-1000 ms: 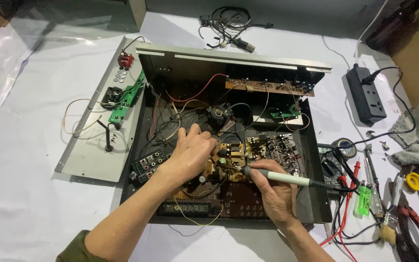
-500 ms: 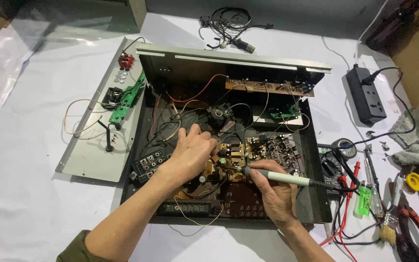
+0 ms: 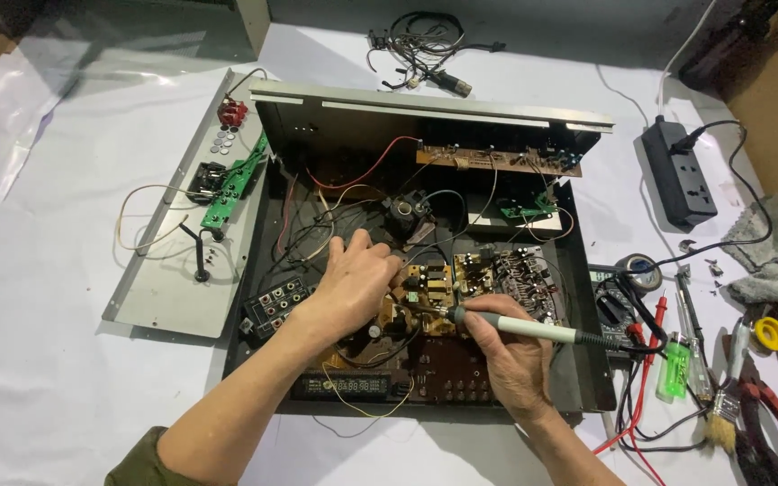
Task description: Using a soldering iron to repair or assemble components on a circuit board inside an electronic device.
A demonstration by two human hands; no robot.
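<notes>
An opened black amplifier chassis (image 3: 587, 360) lies on a white-covered table, full of circuit boards and wires. My left hand (image 3: 353, 283) rests palm down on the tan circuit board (image 3: 434, 286) in the middle, fingers pressing near its parts. My right hand (image 3: 511, 360) grips a soldering iron (image 3: 515, 328) with a pale green handle; its tip touches the tan board just right of my left fingers. A front display strip (image 3: 344, 387) sits at the chassis' near edge.
A detached grey side panel (image 3: 159, 297) with a green board lies left of the chassis. At the right lie a black power strip (image 3: 677, 175), a multimeter (image 3: 614, 306) with red leads, a green lighter (image 3: 674, 369), a brush, pliers and a grey rag (image 3: 776, 261). A cable bundle (image 3: 425, 45) lies behind.
</notes>
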